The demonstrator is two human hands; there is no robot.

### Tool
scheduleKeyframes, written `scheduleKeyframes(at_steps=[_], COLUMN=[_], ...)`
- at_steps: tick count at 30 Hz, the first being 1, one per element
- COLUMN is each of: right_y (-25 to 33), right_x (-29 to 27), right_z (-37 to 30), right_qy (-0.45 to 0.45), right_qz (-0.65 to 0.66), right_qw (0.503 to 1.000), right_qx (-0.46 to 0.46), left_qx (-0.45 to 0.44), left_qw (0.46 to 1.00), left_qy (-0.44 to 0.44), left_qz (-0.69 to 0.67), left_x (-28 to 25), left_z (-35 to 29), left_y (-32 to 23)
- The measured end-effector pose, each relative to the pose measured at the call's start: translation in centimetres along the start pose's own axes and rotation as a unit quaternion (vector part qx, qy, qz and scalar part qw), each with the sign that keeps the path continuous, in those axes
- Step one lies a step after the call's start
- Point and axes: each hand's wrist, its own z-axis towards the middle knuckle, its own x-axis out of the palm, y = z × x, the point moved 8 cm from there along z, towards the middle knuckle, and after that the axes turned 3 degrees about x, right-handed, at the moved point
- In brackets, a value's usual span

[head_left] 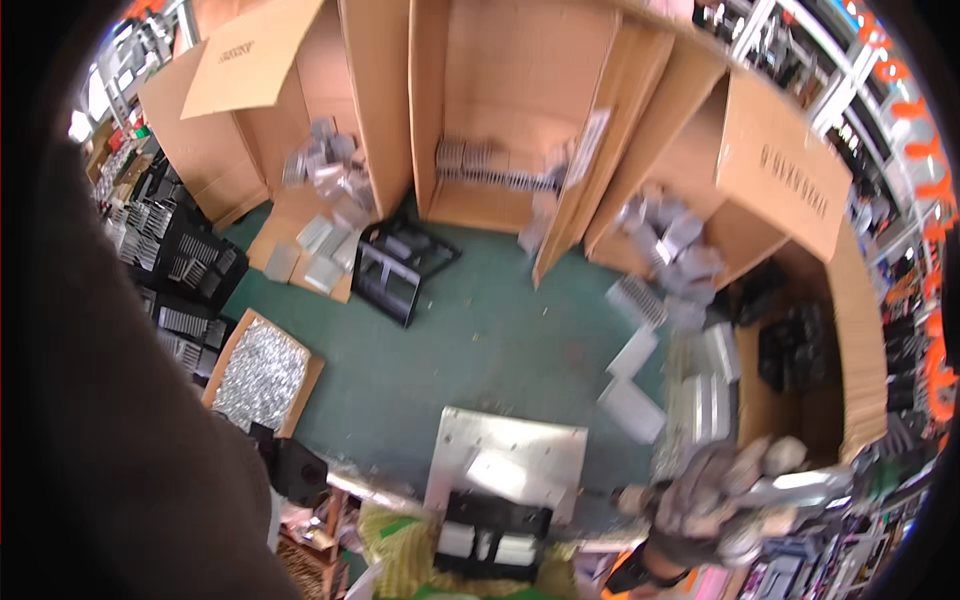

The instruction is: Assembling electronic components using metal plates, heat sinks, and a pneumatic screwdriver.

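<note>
Blurred by motion, my right hand (710,490) is at the lower right, its fingers wrapped round a silver power screwdriver (800,487) whose thin tip points left. A dark band (635,570) circles that wrist. To the left of the tip lies a shiny metal plate (510,440) at the bench's near edge. A black frame-like part (492,535) with pale blocks inside overlaps the plate's near side. A dark sleeve (130,430) fills the left side; my left hand does not show. Beside the sleeve is a black object (292,468) I cannot make out.
On the green bench (470,340) stands a shallow carton of small shiny metal pieces (262,370). Three tall cardboard boxes (510,60) at the back hold grey finned parts. A black frame (395,275) lies left of centre, loose silver blocks (632,405) at right.
</note>
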Motion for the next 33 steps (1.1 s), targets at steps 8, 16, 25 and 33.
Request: scheduleKeyframes(at_steps=[8, 16, 25, 33], right_y=[-0.6, -0.8, -0.7, -1.5], right_x=[-1.1, -1.9, 0.6, 2.0], right_z=[-1.2, -0.3, -1.3, -1.0], right_qy=[0.005, 0.089, 0.104, 0.183], right_qz=[0.017, 0.096, 0.083, 0.143], right_qw=[1.0, 0.988, 0.987, 0.952], right_qx=[0.017, 0.086, 0.087, 0.199], left_qx=[-0.134, -0.168, -0.172, -0.164], left_qw=[0.985, 0.951, 0.811, 0.784], left_qy=[0.091, 0.253, 0.548, 0.593], left_qz=[0.053, 0.057, 0.106, 0.087], left_x=[9.2, 12.6, 22.4, 23.1], left_z=[-0.8, -1.5, -13.4, -14.1], left_y=[-2.5, -2.0, -4.3, -2.9])
